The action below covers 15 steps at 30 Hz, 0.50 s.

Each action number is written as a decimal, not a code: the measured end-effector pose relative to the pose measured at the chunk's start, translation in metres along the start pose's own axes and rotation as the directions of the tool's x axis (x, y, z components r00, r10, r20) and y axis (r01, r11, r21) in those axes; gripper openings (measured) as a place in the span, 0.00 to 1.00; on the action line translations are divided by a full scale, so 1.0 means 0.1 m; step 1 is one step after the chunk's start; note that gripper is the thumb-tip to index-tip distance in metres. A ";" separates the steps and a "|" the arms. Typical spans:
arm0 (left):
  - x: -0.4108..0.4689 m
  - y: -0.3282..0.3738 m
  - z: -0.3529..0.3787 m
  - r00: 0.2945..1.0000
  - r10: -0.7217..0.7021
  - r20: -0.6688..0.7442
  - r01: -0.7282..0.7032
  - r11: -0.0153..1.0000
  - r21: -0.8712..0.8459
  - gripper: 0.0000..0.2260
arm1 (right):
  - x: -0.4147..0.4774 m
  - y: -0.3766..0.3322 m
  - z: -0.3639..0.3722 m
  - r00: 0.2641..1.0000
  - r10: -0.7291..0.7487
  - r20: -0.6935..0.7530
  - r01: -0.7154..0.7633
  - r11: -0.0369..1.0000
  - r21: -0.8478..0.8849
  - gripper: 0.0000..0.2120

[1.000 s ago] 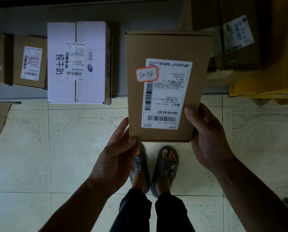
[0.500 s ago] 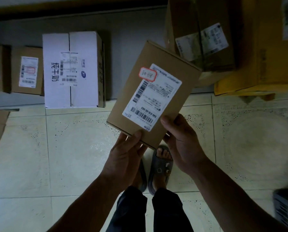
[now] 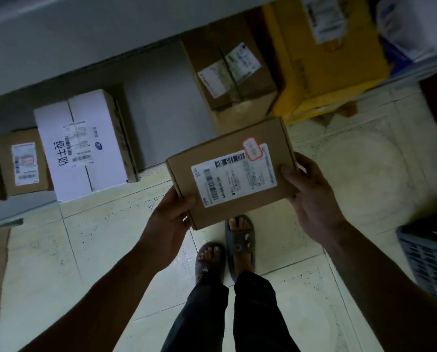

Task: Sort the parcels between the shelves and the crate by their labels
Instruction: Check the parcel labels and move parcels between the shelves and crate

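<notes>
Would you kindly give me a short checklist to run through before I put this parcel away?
1. Grip: the left hand holds the parcel at its near left corner and the right hand holds its right edge: ok.
2. Facing: the shipping label points up at the camera: ok.
3. Writing on the red-bordered sticker legible: cannot tell, blurred.
4. Space: the shelf has a bare gap between the white box and the taped brown box: ok.
5. Room in the crate: only its corner shows at the right: cannot tell.
</notes>
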State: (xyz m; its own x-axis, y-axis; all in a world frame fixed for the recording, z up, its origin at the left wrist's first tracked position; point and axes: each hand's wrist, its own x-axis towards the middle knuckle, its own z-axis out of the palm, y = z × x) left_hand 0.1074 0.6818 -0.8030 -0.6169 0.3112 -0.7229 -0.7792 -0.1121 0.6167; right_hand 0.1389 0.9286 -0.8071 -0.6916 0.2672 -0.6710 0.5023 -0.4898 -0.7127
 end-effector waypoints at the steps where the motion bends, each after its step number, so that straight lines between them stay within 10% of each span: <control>1: -0.02 0.00 0.03 1.000 -0.010 0.020 0.009 0.999 0.038 0.21 | -0.10 0.02 -0.07 1.000 -0.009 -0.016 0.009 1.000 -0.027 0.28; 5: -0.08 -0.05 0.22 0.994 -0.059 0.097 0.042 0.985 0.170 0.22 | -0.58 0.21 -0.37 0.994 -0.008 -0.111 -0.004 0.994 -0.107 0.09; 15: -0.35 -0.72 1.54 0.949 -0.182 0.257 0.029 0.863 0.504 0.17 | -1.73 0.61 -1.53 0.904 0.045 -0.425 0.035 0.983 0.178 0.11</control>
State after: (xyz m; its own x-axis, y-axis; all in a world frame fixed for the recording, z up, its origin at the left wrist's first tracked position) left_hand 0.2016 0.8249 -0.7741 -0.4152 0.5582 -0.7183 -0.6350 0.3876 0.6682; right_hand 0.3681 0.9793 -0.7660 -0.3823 0.5723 -0.7255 0.3775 -0.6199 -0.6879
